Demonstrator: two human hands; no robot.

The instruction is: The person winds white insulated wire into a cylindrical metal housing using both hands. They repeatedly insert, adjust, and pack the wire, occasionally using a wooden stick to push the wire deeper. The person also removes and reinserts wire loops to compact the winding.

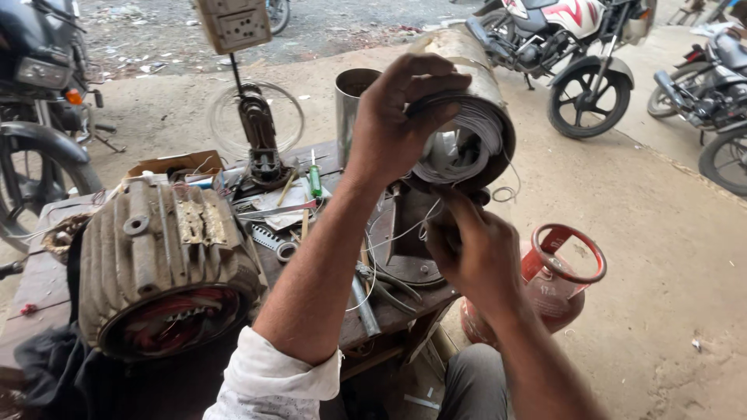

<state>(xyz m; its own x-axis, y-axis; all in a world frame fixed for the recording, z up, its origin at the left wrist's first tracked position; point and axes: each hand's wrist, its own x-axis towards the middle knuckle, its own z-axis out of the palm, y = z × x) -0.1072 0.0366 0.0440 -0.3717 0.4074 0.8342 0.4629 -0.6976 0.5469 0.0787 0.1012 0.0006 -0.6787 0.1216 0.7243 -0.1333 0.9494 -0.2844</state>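
A motorbike (35, 101) stands at the far left on the ground; just right of it a ribbed motor (159, 264) lies on the bench (35, 284), its open end toward the camera, red windings inside; behind it sit a cardboard box (183, 163) and an upright winder (261, 136) with a wire hoop, a switch box (233, 23) above it; a green screwdriver (314, 180) lies among papers and small tools near a steel can (350, 105).

The left hand (397, 117) reaches up from a white sleeve and closes over the top of a roll (475, 117) of thin sheet, fingers curled around its outer turn, thumb hidden; the roll is held tilted above the bench's right end, its coiled end facing the camera. The right hand (471, 249) is just under the roll, fingertips pinched at its lower edge, seemingly on a thin wire (405, 233) that trails off to the left; what exactly they grip cannot be told.

Below, right of the bench, a red gas cylinder (556, 284) stands on the ground; further right, well apart, more motorbikes (576, 54) are parked.
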